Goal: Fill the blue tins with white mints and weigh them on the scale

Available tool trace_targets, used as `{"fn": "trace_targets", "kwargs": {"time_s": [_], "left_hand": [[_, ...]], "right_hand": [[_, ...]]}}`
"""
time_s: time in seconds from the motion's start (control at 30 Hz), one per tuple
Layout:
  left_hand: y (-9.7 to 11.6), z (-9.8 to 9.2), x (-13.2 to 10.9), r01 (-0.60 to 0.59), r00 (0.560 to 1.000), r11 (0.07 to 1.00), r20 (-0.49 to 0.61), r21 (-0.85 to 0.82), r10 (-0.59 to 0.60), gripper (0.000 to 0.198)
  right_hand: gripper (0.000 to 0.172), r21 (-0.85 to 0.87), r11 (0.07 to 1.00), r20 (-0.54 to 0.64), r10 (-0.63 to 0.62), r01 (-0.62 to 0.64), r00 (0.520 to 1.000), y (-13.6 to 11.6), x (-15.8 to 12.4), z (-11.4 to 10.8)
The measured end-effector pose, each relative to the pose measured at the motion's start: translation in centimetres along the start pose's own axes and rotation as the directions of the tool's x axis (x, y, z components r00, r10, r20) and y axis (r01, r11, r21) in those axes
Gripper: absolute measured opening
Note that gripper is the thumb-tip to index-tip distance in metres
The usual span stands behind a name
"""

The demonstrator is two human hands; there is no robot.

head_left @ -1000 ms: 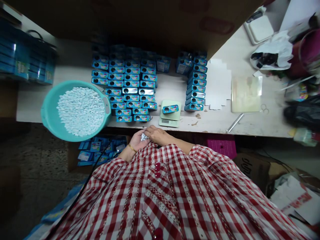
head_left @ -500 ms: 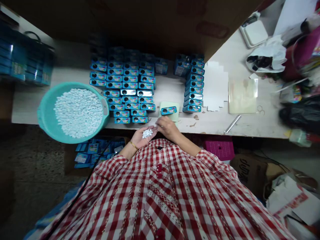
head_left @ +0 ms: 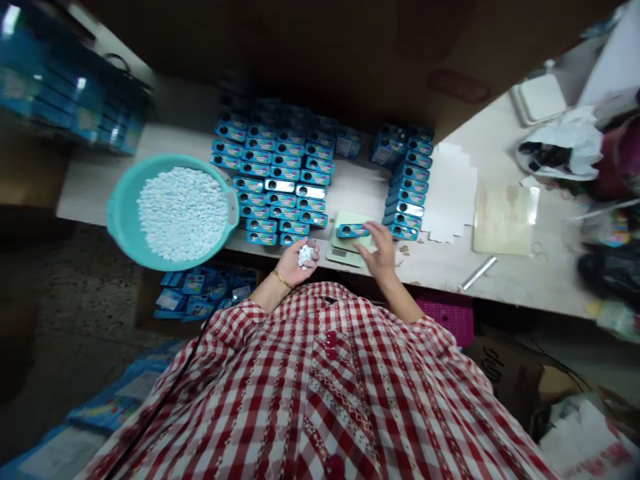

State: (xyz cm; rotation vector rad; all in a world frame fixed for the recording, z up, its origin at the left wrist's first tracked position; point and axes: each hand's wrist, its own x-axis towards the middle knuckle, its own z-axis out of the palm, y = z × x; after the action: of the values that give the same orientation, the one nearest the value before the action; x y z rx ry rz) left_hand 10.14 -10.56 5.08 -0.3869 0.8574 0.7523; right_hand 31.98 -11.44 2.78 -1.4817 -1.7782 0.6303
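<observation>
My left hand [head_left: 296,264] is cupped palm up, holding a small heap of white candies [head_left: 306,256]. In front of my body, a pale kitchen scale [head_left: 339,258] sits at the table's edge with one blue box [head_left: 350,231] lying on it. My right hand [head_left: 381,253] reaches over the scale, its fingertips at the box's right end. The thumb is spread away below, leaving a gap. To the left stands a turquoise basin [head_left: 116,217] filled with the same kind of candies [head_left: 183,213].
Rows of blue boxes [head_left: 280,185] stand left of the scale, and a stacked column of boxes [head_left: 406,200] stands right. Beyond are white sheets [head_left: 450,190], a clear plastic sheet [head_left: 505,220] and a metal tube [head_left: 477,273]. A large cardboard box [head_left: 320,53] looms at the back.
My right hand has left my left palm and moved right to the blue box on the scale, its fingers spreading. The camera view has shifted and tilted.
</observation>
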Motion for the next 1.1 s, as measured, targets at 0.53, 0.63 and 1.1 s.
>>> {"fn": "trace_targets", "kwargs": {"time_s": [0.53, 0.63, 1.1], "left_hand": [[15.0, -8.4, -2.4, -0.793, 0.396, 0.573, -0.538, 0.207, 0.744, 0.030], [13.2, -7.7, -1.7, -0.830, 0.322, 0.476, -0.446, 0.291, 0.835, 0.013], [1.3, 3.5, 2.6, -0.195, 0.977, 0.980, 0.099, 0.044, 0.190, 0.035]], "right_hand": [[0.050, 0.102, 0.965, 0.157, 0.223, -0.240, 0.962, 8.0, 1.2, 2.2], [0.041, 0.071, 0.971, 0.129, 0.217, -0.227, 0.968, 7.7, 1.5, 2.1], [0.040, -0.548, 0.661, 0.420, -0.312, 0.512, 0.852, -8.1, 4.2, -1.8]]}}
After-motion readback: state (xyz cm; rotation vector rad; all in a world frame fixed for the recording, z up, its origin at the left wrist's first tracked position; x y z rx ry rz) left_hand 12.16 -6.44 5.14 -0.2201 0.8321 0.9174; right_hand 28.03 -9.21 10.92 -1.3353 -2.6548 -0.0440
